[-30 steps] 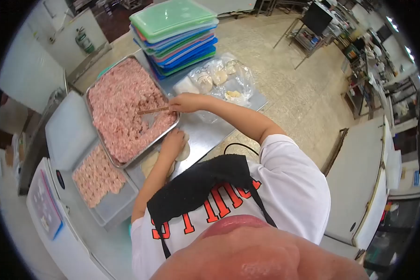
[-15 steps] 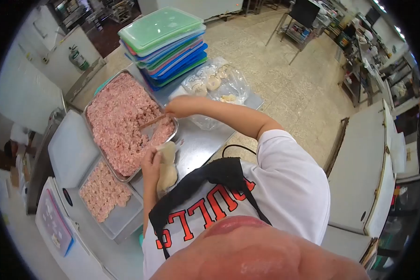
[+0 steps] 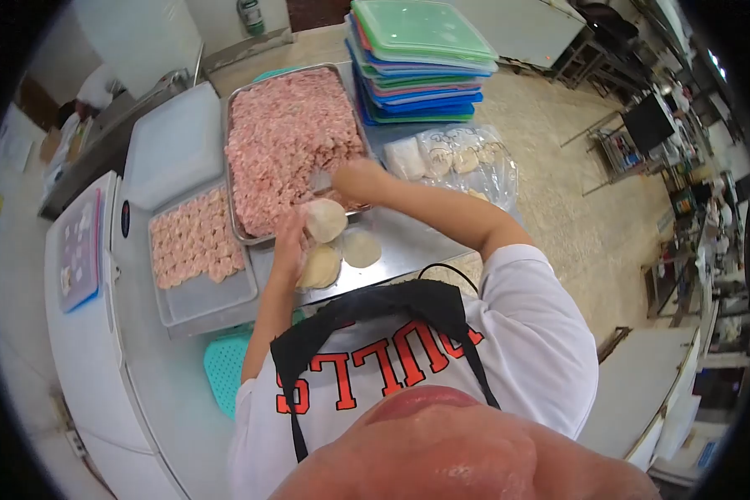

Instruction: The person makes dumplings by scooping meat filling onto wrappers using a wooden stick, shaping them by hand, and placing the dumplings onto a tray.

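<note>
My left hand (image 3: 290,237) holds a round, pale dough wrapper (image 3: 326,220) at the near edge of a metal tray (image 3: 243,237) heaped with pink minced meat (image 3: 283,137). A stack of wrappers (image 3: 319,268) lies just below that hand, with a single wrapper (image 3: 362,249) to its right on the steel table (image 3: 400,250). My right hand (image 3: 360,182), slightly blurred, is closed over the tray's right side beside a scooped-out hollow in the meat. The thin wooden stick in its grip is mostly hidden now.
A plastic tray (image 3: 210,307) at left carries rows of filled dumplings (image 3: 196,237). Behind it lies a translucent lid (image 3: 175,142). Coloured lids (image 3: 425,42) are stacked at the back, near a plastic bag (image 3: 500,171) of wrappers. A turquoise perforated stool (image 3: 222,375) stands below the table.
The view has swung, shifting the table rightward in the picture. My left hand now raises a wrapper beside the tray, uncovering the stack and the single wrapper. My right hand stays over the meat.
</note>
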`<action>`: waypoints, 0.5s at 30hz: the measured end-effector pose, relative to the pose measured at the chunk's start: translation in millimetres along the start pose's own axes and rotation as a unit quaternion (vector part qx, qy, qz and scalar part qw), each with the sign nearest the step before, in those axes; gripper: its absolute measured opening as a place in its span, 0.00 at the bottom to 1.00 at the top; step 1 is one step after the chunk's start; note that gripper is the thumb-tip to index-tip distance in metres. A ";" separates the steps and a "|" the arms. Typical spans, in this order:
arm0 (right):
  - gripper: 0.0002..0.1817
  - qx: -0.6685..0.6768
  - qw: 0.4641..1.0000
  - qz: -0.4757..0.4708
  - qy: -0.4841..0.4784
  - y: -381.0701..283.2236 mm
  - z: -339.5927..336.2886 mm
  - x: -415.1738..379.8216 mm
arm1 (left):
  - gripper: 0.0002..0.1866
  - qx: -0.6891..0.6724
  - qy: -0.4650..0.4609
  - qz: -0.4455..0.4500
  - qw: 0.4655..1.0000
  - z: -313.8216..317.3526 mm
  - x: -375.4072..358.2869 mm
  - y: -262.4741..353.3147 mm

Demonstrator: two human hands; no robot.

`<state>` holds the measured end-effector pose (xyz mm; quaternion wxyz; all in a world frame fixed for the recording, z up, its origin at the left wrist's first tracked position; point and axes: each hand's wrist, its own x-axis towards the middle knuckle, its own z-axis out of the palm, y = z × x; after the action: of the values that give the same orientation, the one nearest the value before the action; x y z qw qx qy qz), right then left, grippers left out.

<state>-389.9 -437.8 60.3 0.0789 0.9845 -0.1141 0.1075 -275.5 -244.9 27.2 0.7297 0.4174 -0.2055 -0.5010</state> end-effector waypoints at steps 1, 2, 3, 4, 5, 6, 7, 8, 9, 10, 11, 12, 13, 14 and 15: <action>0.08 -0.004 0.998 0.011 -0.062 -23.4 -23.4 -5.9 | 0.16 -0.002 0.010 0.003 1.000 2.5 -7.3 3.7; 0.08 -0.011 0.992 0.024 -0.121 -34.2 -36.1 -7.8 | 0.16 0.022 0.005 0.009 1.000 11.8 -14.4 12.5; 0.08 -0.012 0.992 0.015 -0.121 -24.2 -32.8 -6.0 | 0.17 0.044 -0.001 0.016 0.999 18.5 -17.9 18.7; 0.08 -0.029 0.996 -0.019 -0.079 -4.9 -27.0 -3.8 | 0.17 0.042 0.005 0.019 0.999 18.2 -20.6 21.4; 0.08 -0.046 0.997 -0.052 -0.034 14.1 -23.9 0.2 | 0.17 0.009 0.008 -0.002 1.000 15.4 -22.9 25.2; 0.08 -0.043 0.998 -0.014 -0.048 31.9 -28.3 6.5 | 0.18 -0.024 0.011 -0.021 0.999 10.8 -24.3 28.9; 0.08 -0.040 0.997 0.026 -0.062 46.4 -32.9 12.4 | 0.18 -0.024 0.016 -0.017 0.999 2.7 -25.8 30.7; 0.08 -0.040 0.997 0.021 -0.062 56.0 -31.5 14.8 | 0.18 0.002 0.039 -0.019 0.999 -6.5 -27.1 30.5; 0.08 -0.042 0.997 0.040 -0.055 64.2 -26.9 14.8 | 0.18 0.029 0.061 -0.023 0.997 -11.0 -28.9 29.2; 0.08 -0.045 0.996 0.060 -0.048 68.0 -19.1 14.4 | 0.18 0.028 0.063 -0.023 0.997 -9.1 -32.1 31.8; 0.08 -0.044 0.996 0.058 -0.047 60.6 -6.5 11.4 | 0.17 0.175 0.049 0.022 0.983 -8.3 -35.6 36.3; 0.08 0.005 1.000 0.011 -0.020 45.4 10.4 5.1 | 0.17 0.317 0.035 0.067 0.945 -6.7 -39.1 41.5; 0.09 0.055 0.998 -0.036 0.007 27.7 19.2 -0.7 | 0.17 0.317 0.038 0.069 0.945 -6.3 -43.5 45.2; 0.09 0.055 0.998 -0.039 0.008 3.4 6.7 -3.4 | 0.16 0.356 0.028 0.082 0.930 -6.2 -48.2 48.2; 0.09 0.017 0.997 -0.017 -0.073 -25.8 -19.5 -3.8 | 0.15 0.396 0.018 0.095 0.913 -7.4 -52.2 50.2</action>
<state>-391.1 -408.7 74.9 0.0556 0.9926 -0.1015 0.0356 -263.7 -187.3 70.1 0.5524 0.6593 -0.4129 -0.2996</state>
